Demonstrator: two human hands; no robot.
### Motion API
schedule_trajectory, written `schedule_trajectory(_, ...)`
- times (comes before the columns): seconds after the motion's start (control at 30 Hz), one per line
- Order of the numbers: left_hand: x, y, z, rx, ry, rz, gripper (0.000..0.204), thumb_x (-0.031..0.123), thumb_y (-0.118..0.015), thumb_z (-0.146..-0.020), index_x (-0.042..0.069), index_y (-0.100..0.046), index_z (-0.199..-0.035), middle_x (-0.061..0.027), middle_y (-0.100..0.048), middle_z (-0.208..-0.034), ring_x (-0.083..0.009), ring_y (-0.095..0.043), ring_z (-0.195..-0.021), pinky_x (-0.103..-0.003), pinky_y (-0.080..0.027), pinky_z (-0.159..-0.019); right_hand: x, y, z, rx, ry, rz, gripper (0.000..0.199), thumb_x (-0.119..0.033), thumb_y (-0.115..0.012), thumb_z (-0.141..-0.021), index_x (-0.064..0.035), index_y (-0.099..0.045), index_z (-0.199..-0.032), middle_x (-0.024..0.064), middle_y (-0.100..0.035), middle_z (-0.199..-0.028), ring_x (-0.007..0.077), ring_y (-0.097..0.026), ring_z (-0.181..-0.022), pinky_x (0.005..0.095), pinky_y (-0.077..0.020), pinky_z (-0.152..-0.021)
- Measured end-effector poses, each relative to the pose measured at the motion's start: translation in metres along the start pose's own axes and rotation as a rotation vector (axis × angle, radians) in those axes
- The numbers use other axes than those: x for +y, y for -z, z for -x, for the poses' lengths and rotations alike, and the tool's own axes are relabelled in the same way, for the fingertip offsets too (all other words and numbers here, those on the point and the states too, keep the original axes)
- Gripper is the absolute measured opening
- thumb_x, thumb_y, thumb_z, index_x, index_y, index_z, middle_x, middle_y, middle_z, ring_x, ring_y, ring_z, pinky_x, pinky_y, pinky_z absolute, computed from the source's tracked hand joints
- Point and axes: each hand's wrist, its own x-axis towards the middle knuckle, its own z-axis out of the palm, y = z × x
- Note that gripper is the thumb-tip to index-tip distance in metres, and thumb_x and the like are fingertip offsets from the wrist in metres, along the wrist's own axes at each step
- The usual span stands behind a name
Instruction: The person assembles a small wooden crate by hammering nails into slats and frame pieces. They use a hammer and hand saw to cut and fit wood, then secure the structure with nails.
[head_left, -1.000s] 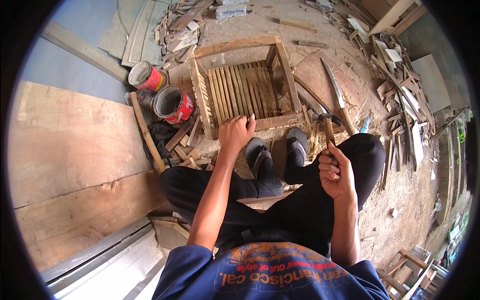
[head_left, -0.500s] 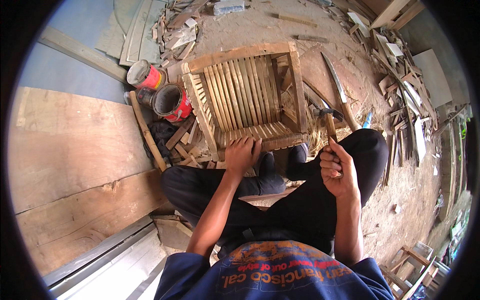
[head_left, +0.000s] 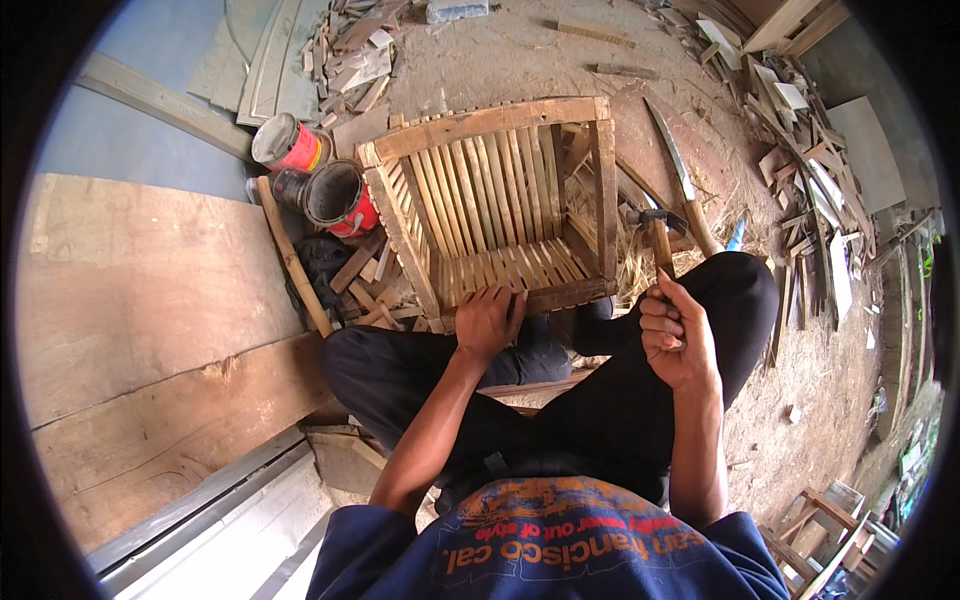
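A slatted wooden crate (head_left: 480, 128) stands tilted in front of me, its open side facing up toward me. My left hand (head_left: 487, 322) is closed over the crate's near rail, fingers curled over the edge onto the slats. Over my right knee, my right hand (head_left: 678, 335) grips the wooden handle of a hammer (head_left: 661, 245). The hammer's dark head points away from me, just right of the crate's near right corner, apart from it. The handle's lower end is hidden in my fist.
Two red paint cans (head_left: 360, 215) sit left of the crate, near a wooden stick (head_left: 293, 258) and wood offcuts. A long-bladed saw or knife (head_left: 672, 150) lies beyond the hammer. Scrap wood (head_left: 800, 200) is piled at right; a plywood sheet (head_left: 160, 290) is at left.
The crate has tipped, its near rail lower and its far rail shifted slightly right and toward me. My left hand has moved slightly nearer with it. The hammer has barely moved.
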Motion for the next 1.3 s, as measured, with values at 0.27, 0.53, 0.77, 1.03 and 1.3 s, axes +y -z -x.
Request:
schedule_trajectory(0.27,-0.002,0.000,0.001,-0.040,0.018,-0.045,0.024,0.027,-0.065,-0.092,0.008,-0.062,-0.077,-0.0084,-0.061,-0.074,-0.0284,-0.065,-0.070,-0.040,-0.051,-0.063,0.003,0.000,-0.001,0.027,-0.011,0.020,0.021,-0.023,-0.056,-0.102,-0.0108,-0.049,-0.086,-0.0077,-0.035,-0.065,0.0010,-0.029,-0.047,0.0184,-0.0260,-0.041)
schedule_trajectory(0.53,-0.003,0.002,-0.003,-0.014,0.005,-0.041,0.024,0.026,-0.065,-0.092,0.008,-0.062,-0.077,-0.0095,-0.061,-0.073,-0.0301,-0.064,-0.069,-0.041,-0.051,-0.063,0.010,-0.001,0.001,0.032,-0.025,0.223,0.023,-0.027,-0.055,-0.102,-0.0121,-0.047,-0.087,-0.0077,-0.033,-0.065,0.0016,-0.028,-0.048,0.0189,-0.0250,-0.042)
schedule_trajectory(0.77,-0.008,-0.001,-0.009,0.019,-0.028,-0.055,0.025,0.026,-0.066,-0.092,0.007,-0.062,-0.076,-0.0109,-0.061,-0.070,-0.0316,-0.063,-0.065,-0.042,-0.050,-0.062,0.010,-0.004,0.000,0.067,0.032,0.293,0.024,-0.028,-0.055,-0.102,-0.0126,-0.046,-0.087,-0.0079,-0.031,-0.064,0.0020,-0.028,-0.048,0.0205,-0.0241,-0.042)
schedule_trajectory(1.03,-0.022,0.013,-0.064,0.025,0.016,-0.106,0.041,0.036,-0.057,-0.096,0.005,-0.061,-0.069,-0.0129,-0.063,-0.066,-0.0332,-0.064,-0.062,-0.043,-0.051,-0.061,0.012,-0.003,0.005,0.072,0.064,0.335,0.023,-0.028,-0.057,-0.102,-0.0117,-0.049,-0.089,-0.0074,-0.033,-0.066,0.0029,-0.029,-0.050,0.0217,-0.0258,-0.045)
schedule_trajectory(1.3,-0.060,0.026,-0.158,-0.247,0.155,-0.120,0.055,0.048,-0.044,-0.101,0.003,-0.065,-0.076,-0.0170,-0.065,-0.066,-0.0337,-0.066,-0.061,-0.047,-0.052,-0.059,0.000,-0.012,0.019,0.030,0.122,0.451,0.026,-0.029,-0.057,-0.102,-0.0117,-0.047,-0.086,-0.0070,-0.035,-0.066,0.0048,-0.035,-0.052,0.0245,-0.0315,-0.048)
